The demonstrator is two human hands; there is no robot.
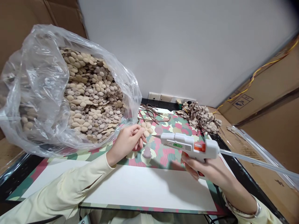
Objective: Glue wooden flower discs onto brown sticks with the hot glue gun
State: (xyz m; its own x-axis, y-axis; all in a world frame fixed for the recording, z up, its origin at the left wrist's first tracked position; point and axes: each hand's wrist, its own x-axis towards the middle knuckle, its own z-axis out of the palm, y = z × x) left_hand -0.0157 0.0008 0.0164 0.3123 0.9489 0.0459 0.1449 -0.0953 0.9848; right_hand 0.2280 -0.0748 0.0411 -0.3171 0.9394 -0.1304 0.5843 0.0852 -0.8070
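Between the thumb and fingers of my left hand [129, 140] is a beige fabric flower [147, 128] with rounded petals. My right hand [205, 169] is wrapped round the grip of a white hot glue gun [187, 144] with an orange part on top. The gun's thin nozzle points left, close to the flower; whether it touches cannot be made out. A clear glue stick [252, 161] runs out of the gun's back end. To the left of my left hand lies a large clear plastic bag [44, 77], its mouth showing many beige and greyish flowers [95, 96].
Brown cords [153, 113] lie at the table's back. A heap of flowers with brown stems [201, 116] sits at the back right. White paper [140, 186] covers the front of the camouflage-patterned tabletop [163, 155]. Cardboard boxes [263, 84] flank the wall, with sockets [161, 97] low on it.
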